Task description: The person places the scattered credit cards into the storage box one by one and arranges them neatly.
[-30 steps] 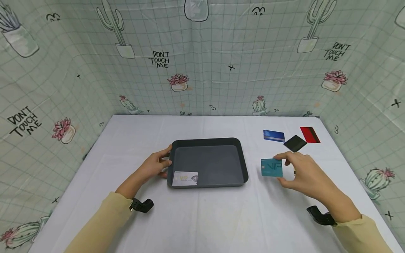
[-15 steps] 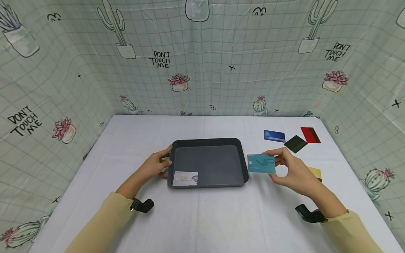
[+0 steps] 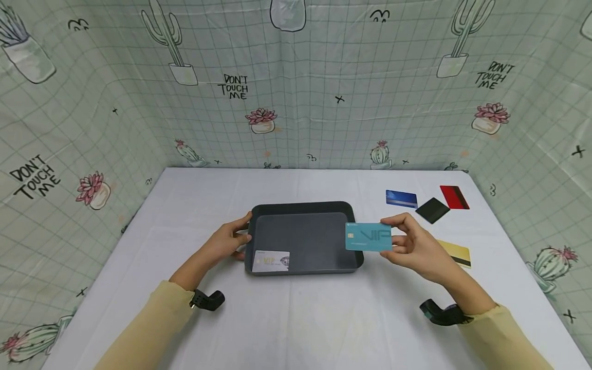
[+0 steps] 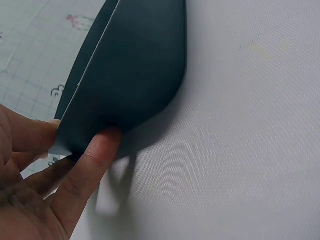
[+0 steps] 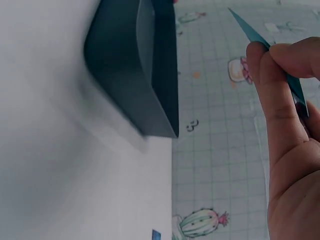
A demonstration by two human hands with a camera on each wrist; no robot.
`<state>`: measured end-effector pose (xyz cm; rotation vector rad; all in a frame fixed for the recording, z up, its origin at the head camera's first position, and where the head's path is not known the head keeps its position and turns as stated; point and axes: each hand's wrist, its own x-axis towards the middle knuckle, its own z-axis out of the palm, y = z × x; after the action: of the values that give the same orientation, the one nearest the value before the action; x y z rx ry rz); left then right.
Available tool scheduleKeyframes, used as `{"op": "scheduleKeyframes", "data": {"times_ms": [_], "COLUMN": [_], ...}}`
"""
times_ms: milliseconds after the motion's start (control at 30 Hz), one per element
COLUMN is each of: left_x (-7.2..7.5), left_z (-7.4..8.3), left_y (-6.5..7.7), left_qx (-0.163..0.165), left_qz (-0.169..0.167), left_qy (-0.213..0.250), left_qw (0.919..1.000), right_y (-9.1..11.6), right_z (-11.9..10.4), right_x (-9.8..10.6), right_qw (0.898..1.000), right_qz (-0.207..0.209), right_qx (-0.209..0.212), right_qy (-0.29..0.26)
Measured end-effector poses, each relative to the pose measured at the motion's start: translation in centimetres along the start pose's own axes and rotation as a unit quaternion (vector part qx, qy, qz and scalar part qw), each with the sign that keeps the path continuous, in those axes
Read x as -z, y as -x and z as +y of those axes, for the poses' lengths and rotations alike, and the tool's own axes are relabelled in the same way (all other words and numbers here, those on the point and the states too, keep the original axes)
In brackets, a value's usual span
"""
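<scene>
My right hand [image 3: 416, 252] pinches a teal VIP card [image 3: 365, 237] by its right end, thumb below and index finger above. The card is held up over the right rim of the dark grey tray [image 3: 314, 241]. Seen from the right wrist, the teal card [image 5: 250, 31] appears nearly edge-on between the fingers, apart from the tray wall [image 5: 120, 60]. My left hand [image 3: 226, 239] grips the tray's left side; in the left wrist view a fingertip [image 4: 106, 140] presses its outer wall. A white VIP card [image 3: 271, 261] lies in the tray's near left corner.
On the white table [image 3: 296, 324], right of the tray, lie a blue card [image 3: 401, 198], a black card [image 3: 432, 210] and a red card [image 3: 455, 197]. A yellow card [image 3: 458, 253] lies partly behind the right hand. A patterned cloth [image 3: 296, 118] hangs around the table.
The right hand has carried the teal card leftward, from the table's right side to over the tray's right rim. This uncovered the yellow card. The left hand and tray stayed put.
</scene>
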<state>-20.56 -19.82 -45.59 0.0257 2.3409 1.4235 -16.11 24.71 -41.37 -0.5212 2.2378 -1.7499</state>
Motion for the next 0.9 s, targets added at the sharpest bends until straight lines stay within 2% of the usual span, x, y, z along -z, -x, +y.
{"op": "scheduleKeyframes", "data": {"times_ms": [567,767,900], "left_x": [0.3,0.3,0.5], "left_z": [0.1,0.2,0.3], "left_y": [-0.2,0.0,0.0], "left_qx": [0.005,0.0,0.002], "left_qz": [-0.003,-0.004,-0.003], "left_qy": [-0.001,-0.003,-0.004], "left_qw": [1.0,1.0,1.0], "right_y": [-2.4,-3.6,-4.5], "right_z": [0.1,0.0,0.0], "right_x": [-3.5,-4.8,-5.7], "right_qw": [1.0,0.999,0.997], "right_qz": [-0.002,-0.003,0.011], "right_qx": [0.001,-0.014,-0.028], "right_qy": [-0.028,-0.052,-0.067]}}
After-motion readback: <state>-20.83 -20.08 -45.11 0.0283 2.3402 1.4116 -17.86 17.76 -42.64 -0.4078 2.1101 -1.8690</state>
